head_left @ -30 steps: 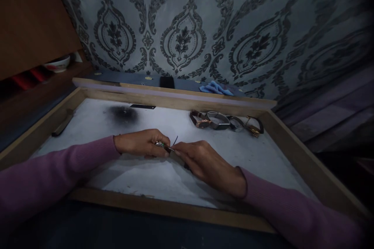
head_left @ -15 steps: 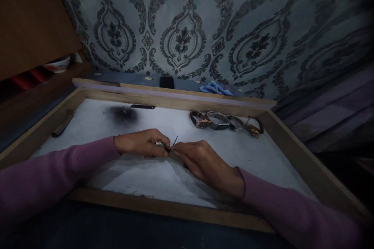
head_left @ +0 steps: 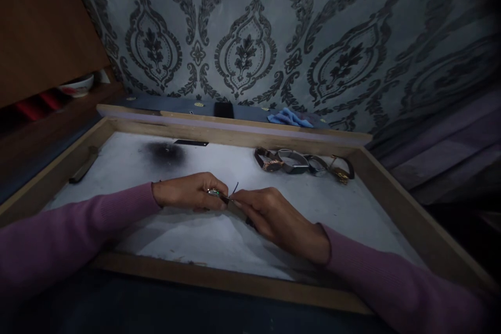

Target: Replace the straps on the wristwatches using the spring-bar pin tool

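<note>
1. Across the middle of a shallow tray [head_left: 219,270] with a wooden rim and white base, I see a person's two hands meeting, both forearms in purple sleeves [head_left: 129,209].
2. The left hand [head_left: 191,191] is closed around a small shiny watch [head_left: 213,192], its silvery edge glinting green between thumb and fingers.
3. The right hand [head_left: 276,216] is pinched at the fingertips on the watch's dark strap [head_left: 227,200], just beside the left thumb; I cannot tell whether it also grips a small tool.
4. A thin dark stick [head_left: 235,188] pokes up between the hands; what it belongs to is unclear.
5. Near the tray's back right corner, four other watches [head_left: 295,162] stand in a row, straps looped; the rightmost has a gold-coloured case.
6. Towards the back left lie a flat black strip [head_left: 191,143] and a dark smudge [head_left: 166,154]. A long dark object [head_left: 84,166] rests along the left rim.
7. Behind the tray, a crumpled blue cloth [head_left: 289,118] and a black item [head_left: 223,110] sit below patterned wallpaper [head_left: 246,52].
8. At far left, a bowl [head_left: 78,86] sits on a shelf.
</note>
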A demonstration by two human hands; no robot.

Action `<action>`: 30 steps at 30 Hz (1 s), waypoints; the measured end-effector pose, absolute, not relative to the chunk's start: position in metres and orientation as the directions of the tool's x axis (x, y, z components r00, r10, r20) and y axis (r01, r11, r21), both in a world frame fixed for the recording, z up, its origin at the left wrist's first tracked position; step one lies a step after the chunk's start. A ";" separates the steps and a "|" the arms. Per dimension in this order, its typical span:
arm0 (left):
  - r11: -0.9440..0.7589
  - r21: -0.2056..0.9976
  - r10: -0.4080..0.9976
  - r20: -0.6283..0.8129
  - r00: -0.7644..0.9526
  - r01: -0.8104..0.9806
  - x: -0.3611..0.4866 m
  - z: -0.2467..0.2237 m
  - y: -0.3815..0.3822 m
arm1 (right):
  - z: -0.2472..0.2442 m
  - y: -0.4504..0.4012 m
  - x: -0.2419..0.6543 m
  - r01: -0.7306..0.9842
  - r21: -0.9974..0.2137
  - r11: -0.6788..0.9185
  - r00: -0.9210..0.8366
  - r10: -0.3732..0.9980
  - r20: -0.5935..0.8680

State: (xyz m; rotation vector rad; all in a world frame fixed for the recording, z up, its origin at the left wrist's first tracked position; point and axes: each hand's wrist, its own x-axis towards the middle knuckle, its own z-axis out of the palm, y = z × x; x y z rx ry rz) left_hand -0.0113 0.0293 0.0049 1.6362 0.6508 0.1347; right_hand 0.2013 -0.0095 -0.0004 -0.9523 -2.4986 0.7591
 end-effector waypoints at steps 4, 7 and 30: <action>-0.025 0.943 0.478 -0.280 0.832 0.332 -0.011 0.004 0.030 | -0.001 -0.009 0.202 0.506 -0.599 0.621 -0.704 0.698 0.129; -0.024 0.940 0.474 -0.289 0.832 0.340 -0.011 0.003 0.030 | -0.002 -0.009 0.201 0.510 -0.602 0.615 -0.699 0.704 0.127; -0.034 0.939 0.466 -0.288 0.837 0.342 -0.012 0.005 0.031 | -0.002 -0.008 0.201 0.505 -0.609 0.612 -0.688 0.711 0.144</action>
